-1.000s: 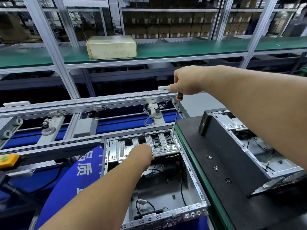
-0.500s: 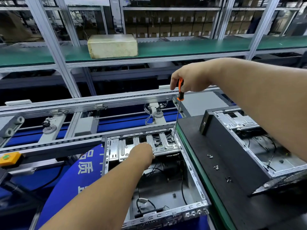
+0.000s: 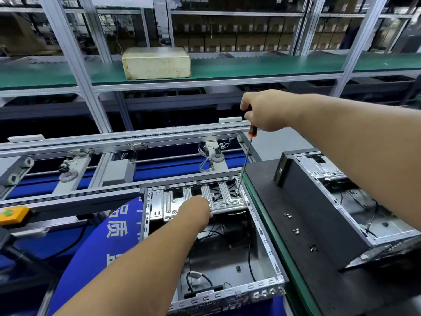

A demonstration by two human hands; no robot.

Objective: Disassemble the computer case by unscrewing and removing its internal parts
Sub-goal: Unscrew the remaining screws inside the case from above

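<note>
My right hand grips the screwdriver, tip at the bracket's far-right corner; my left hand, fingers hidden, steadies it—best kept upright, pressed down.

The screwdriver has an orange and black handle. The open computer case is bare silver metal with black cables inside. A blue banner carries white characters. The shelf is green, the box pale yellow, the button housing orange with a green button.
</note>
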